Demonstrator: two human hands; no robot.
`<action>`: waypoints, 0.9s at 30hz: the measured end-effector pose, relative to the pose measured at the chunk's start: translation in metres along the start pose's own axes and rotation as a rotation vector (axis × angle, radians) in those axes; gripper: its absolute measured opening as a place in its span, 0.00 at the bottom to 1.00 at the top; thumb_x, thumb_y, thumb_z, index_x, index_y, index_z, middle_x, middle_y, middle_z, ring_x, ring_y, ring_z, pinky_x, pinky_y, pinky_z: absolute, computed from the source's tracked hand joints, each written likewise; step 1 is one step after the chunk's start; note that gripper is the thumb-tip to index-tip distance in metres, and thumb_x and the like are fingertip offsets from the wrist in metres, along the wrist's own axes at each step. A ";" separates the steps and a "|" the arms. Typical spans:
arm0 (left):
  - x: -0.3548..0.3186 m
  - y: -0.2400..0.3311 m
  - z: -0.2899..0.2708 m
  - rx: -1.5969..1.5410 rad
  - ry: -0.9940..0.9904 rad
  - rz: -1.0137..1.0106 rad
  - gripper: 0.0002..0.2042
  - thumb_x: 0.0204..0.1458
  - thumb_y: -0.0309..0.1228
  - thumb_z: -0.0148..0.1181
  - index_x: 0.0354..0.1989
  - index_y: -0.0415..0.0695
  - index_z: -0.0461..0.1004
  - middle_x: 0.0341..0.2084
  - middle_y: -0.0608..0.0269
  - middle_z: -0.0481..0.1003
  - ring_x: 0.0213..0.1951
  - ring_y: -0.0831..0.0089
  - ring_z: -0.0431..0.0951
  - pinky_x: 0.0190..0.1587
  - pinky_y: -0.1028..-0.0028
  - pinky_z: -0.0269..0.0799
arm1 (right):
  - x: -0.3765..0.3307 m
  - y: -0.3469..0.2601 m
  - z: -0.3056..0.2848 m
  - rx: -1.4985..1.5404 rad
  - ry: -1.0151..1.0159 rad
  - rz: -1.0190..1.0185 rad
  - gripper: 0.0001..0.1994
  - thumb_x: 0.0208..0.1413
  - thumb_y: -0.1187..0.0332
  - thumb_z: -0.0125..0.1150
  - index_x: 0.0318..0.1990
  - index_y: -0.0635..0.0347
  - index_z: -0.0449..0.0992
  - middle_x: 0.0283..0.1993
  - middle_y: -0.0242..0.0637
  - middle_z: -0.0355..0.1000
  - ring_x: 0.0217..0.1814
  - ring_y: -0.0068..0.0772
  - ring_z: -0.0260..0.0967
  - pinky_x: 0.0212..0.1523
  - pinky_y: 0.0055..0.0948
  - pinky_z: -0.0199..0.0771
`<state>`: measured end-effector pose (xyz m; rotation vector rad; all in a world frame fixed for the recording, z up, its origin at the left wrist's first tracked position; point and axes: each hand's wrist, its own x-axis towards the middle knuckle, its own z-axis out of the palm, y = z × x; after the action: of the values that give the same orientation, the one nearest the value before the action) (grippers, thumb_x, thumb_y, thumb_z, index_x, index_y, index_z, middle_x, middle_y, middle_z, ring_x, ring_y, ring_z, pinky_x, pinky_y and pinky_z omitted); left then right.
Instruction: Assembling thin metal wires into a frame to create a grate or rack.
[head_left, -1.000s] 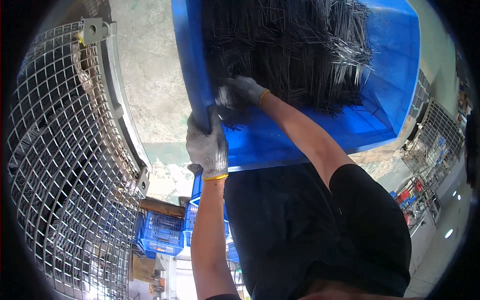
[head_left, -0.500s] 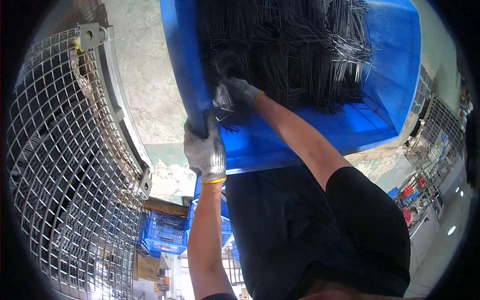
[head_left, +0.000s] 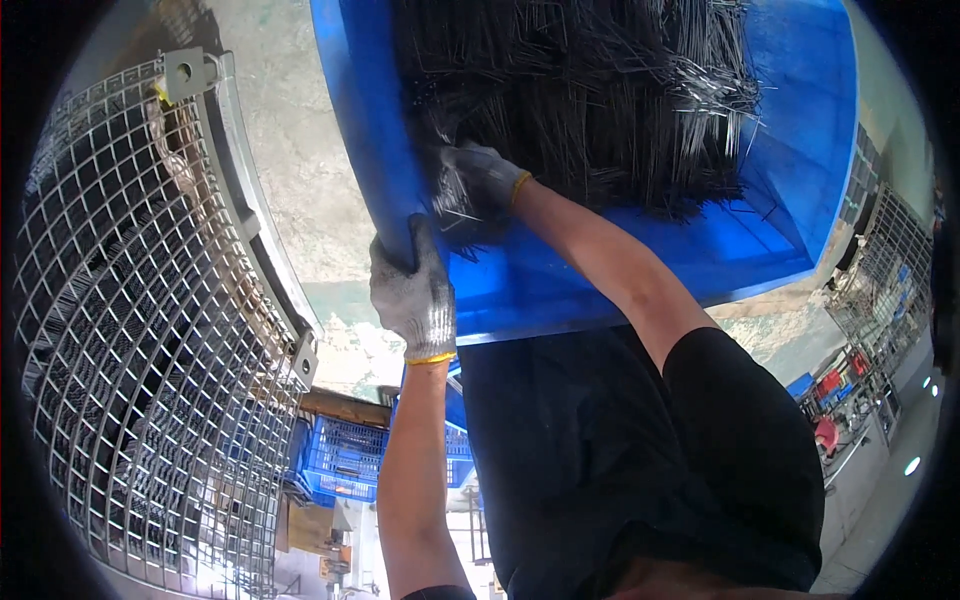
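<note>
A large blue bin (head_left: 500, 300) holds a thick mass of thin dark metal rods (head_left: 570, 130), lying in rough layers. My left hand (head_left: 412, 295), in a grey knit glove with a yellow cuff, is closed over the bin's left rim near its front corner. Inside the bin, against the left wall, my gloved right hand (head_left: 488, 178) curls around a small bundle of rods (head_left: 456, 195). Its fingertips are partly lost among the dark rods and slightly blurred.
At the left stands a wire mesh cage (head_left: 150, 350) filled with similar rods. Blue crates (head_left: 345, 455) sit below it, beyond my left forearm. Another mesh cage (head_left: 885, 265) and a bench with red items (head_left: 830, 385) are at the right.
The whole view has shifted slightly, and the bin's right side appears further right. My left hand keeps its hold on the rim. My right hand remains at the rods by the left wall.
</note>
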<state>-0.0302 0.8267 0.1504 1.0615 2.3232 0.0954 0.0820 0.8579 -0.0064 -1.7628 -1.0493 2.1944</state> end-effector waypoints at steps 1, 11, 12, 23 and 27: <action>0.000 0.002 0.004 0.024 -0.007 0.007 0.25 0.47 0.52 0.55 0.43 0.42 0.72 0.32 0.50 0.76 0.37 0.55 0.77 0.42 0.61 0.69 | 0.015 0.024 -0.003 0.001 0.018 -0.005 0.11 0.60 0.64 0.45 0.43 0.57 0.72 0.40 0.30 0.73 0.42 0.23 0.69 0.44 0.26 0.70; 0.006 -0.002 0.009 0.067 -0.019 0.005 0.27 0.47 0.55 0.53 0.45 0.43 0.71 0.34 0.49 0.76 0.39 0.53 0.76 0.43 0.62 0.69 | 0.029 0.045 -0.006 1.564 -0.572 0.006 0.17 0.60 0.65 0.45 0.54 0.63 0.64 0.53 0.39 0.67 0.51 0.31 0.68 0.56 0.32 0.67; 0.005 -0.002 0.008 0.069 -0.018 -0.002 0.27 0.47 0.55 0.53 0.45 0.43 0.71 0.34 0.49 0.76 0.39 0.53 0.76 0.43 0.62 0.69 | 0.009 0.025 -0.010 1.343 -0.393 -0.019 0.16 0.59 0.66 0.47 0.51 0.64 0.67 0.50 0.40 0.70 0.49 0.34 0.70 0.54 0.33 0.69; 0.001 0.008 0.007 -0.180 0.039 0.145 0.31 0.46 0.52 0.56 0.53 0.42 0.66 0.46 0.46 0.70 0.49 0.50 0.70 0.52 0.60 0.62 | 0.018 0.041 -0.018 1.480 -0.526 -0.067 0.18 0.60 0.62 0.47 0.52 0.63 0.68 0.46 0.39 0.72 0.44 0.31 0.72 0.48 0.32 0.73; 0.004 -0.012 0.023 -0.128 0.339 0.719 0.30 0.48 0.47 0.57 0.56 0.41 0.62 0.51 0.45 0.66 0.54 0.52 0.66 0.57 0.62 0.58 | 0.004 0.030 -0.033 1.153 -0.348 -0.013 0.16 0.60 0.65 0.46 0.52 0.65 0.68 0.47 0.41 0.71 0.46 0.32 0.71 0.50 0.30 0.72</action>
<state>-0.0286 0.8177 0.1259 1.8730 2.0493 0.7355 0.1201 0.8517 -0.0295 -0.8502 0.2453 2.3244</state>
